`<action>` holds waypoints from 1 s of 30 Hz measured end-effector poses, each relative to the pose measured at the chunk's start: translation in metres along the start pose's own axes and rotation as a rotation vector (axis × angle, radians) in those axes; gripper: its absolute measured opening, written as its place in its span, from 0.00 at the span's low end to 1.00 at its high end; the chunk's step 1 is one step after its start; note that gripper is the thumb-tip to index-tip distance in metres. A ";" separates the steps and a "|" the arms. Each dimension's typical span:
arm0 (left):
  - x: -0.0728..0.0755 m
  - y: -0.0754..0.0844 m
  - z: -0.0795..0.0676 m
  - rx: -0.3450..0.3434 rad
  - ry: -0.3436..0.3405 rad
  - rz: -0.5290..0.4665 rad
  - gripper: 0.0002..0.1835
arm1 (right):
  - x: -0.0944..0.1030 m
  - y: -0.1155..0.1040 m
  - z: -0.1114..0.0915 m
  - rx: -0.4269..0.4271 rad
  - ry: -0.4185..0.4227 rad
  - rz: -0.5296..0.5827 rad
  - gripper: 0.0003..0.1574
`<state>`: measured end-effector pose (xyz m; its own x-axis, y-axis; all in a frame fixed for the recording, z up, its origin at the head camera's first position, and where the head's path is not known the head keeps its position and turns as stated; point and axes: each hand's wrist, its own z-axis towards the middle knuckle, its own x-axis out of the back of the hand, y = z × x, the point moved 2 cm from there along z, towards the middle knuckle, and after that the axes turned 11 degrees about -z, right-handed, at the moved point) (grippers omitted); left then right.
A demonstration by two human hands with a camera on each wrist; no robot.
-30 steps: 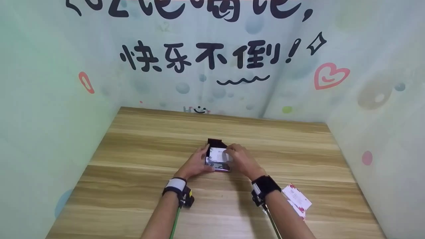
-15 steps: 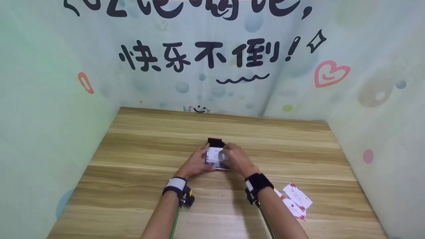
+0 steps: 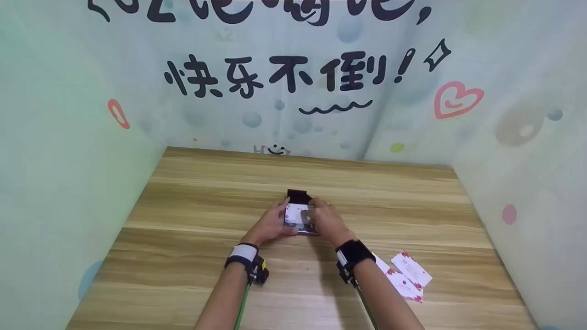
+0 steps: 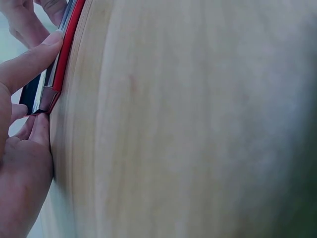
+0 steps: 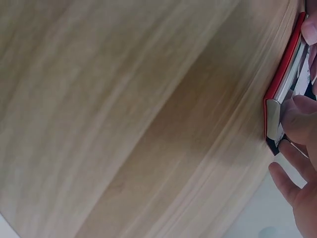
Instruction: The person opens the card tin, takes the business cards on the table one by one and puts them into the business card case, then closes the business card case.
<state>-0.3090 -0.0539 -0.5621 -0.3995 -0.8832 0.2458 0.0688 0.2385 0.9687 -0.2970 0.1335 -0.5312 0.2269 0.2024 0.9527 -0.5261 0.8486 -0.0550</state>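
Observation:
A card case (image 3: 306,232) lies near the middle of the table, its black flap (image 3: 297,195) folded back toward the far side. Its outside is red and its side frame silvery in both wrist views. A white business card (image 3: 293,213) with a floral print lies over the case's opening. My left hand (image 3: 267,226) grips the case's left side, thumb on the near edge. At the right side, my right hand (image 3: 331,224) pinches the card with thumb and fingers, which hide that end of it. In the right wrist view, the thumb (image 5: 299,119) bends over the case's end.
Several loose cards with red floral corners, among them a top card (image 3: 411,269) and one overlapping it (image 3: 404,285), lie beside my right forearm. Another card (image 3: 380,262) is partly hidden by the wrist strap. A printed cloth wall (image 3: 229,123) stands behind the table (image 3: 192,183).
My right hand has shifted slightly left and the card with it, so the card now sits over the case. The left hand holds the case in the same place.

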 end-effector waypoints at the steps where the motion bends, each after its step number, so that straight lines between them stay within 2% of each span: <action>1: 0.000 0.000 0.000 -0.007 -0.003 -0.003 0.59 | 0.001 -0.001 0.000 -0.010 -0.018 -0.004 0.19; 11: -0.002 -0.002 0.003 -0.015 -0.002 0.034 0.58 | -0.001 -0.006 -0.010 -0.071 -0.152 -0.091 0.29; 18: -0.003 -0.003 0.003 0.007 0.005 0.036 0.58 | -0.002 -0.011 -0.016 -0.081 -0.227 -0.071 0.30; 22: -0.003 -0.001 0.002 0.013 -0.002 0.023 0.58 | -0.003 -0.012 -0.020 -0.068 -0.209 -0.077 0.28; 30: -0.003 -0.001 0.002 0.001 0.014 0.046 0.57 | -0.002 -0.019 -0.027 0.004 -0.099 -0.168 0.27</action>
<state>-0.3094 -0.0511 -0.5633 -0.3833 -0.8766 0.2910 0.0861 0.2798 0.9562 -0.2652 0.1306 -0.5406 0.2304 0.0089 0.9731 -0.4905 0.8647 0.1082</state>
